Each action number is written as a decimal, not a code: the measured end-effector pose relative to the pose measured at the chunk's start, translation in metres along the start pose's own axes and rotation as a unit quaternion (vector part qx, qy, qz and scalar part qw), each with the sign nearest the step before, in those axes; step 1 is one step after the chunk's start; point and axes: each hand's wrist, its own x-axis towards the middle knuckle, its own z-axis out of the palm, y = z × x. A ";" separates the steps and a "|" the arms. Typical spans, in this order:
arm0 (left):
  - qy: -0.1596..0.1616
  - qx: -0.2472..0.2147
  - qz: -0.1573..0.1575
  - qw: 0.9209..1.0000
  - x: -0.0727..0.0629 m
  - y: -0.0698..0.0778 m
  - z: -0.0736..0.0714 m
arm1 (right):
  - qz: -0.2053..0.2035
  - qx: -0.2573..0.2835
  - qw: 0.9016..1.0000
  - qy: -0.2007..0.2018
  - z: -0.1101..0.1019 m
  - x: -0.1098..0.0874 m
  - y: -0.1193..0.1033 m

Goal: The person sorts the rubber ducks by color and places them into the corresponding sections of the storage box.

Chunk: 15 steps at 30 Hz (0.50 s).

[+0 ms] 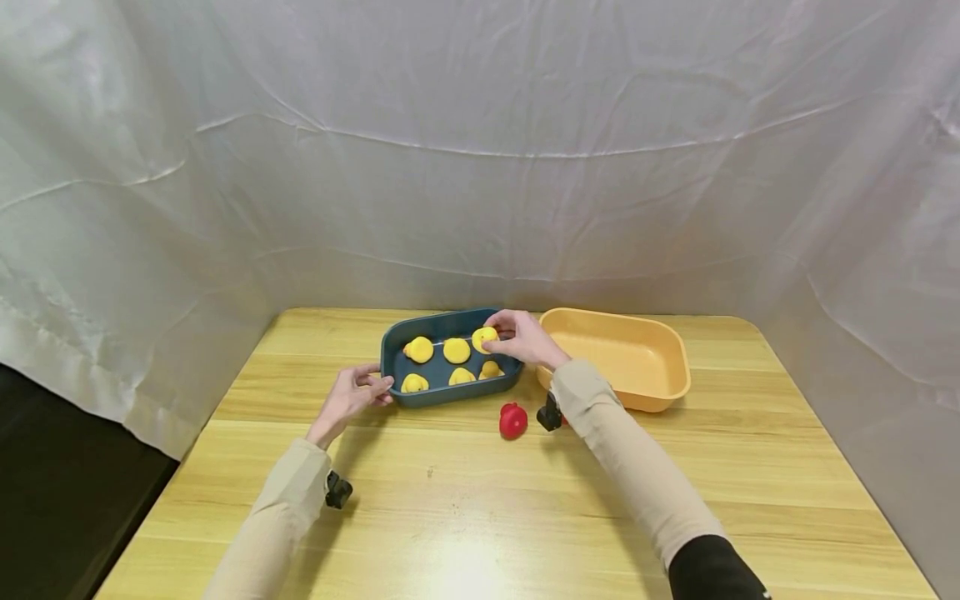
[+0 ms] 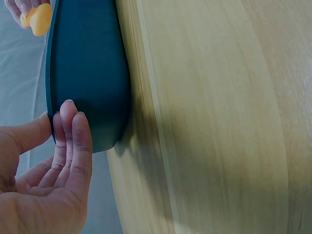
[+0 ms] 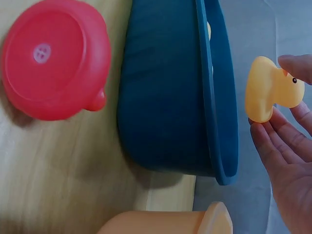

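My right hand pinches a yellow rubber duck between thumb and fingers. In the right wrist view this duck is held above the rim of the dark blue bin. At the bin's left end, my left hand grips the rim, thumb on one side and fingers against the outer wall. Several more yellow ducks lie inside the bin. A red rubber toy is on the table in front of the bin's right end; the right wrist view shows its round underside with a small mark.
To the right of the blue bin stands an orange bin, its left side partly behind my right hand and forearm. A sliver of something red shows beside the right wrist camera. A pale curtain hangs behind the wooden table.
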 end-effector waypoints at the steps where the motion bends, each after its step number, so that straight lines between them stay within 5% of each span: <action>1: 0.001 0.000 -0.001 1.000 0.000 0.000 0.000 | -0.003 -0.004 1.000 0.000 0.000 0.001 0.000; 15: -0.002 -0.008 0.000 1.000 -0.001 0.002 0.002 | 0.027 -0.029 0.999 0.000 -0.003 0.007 0.005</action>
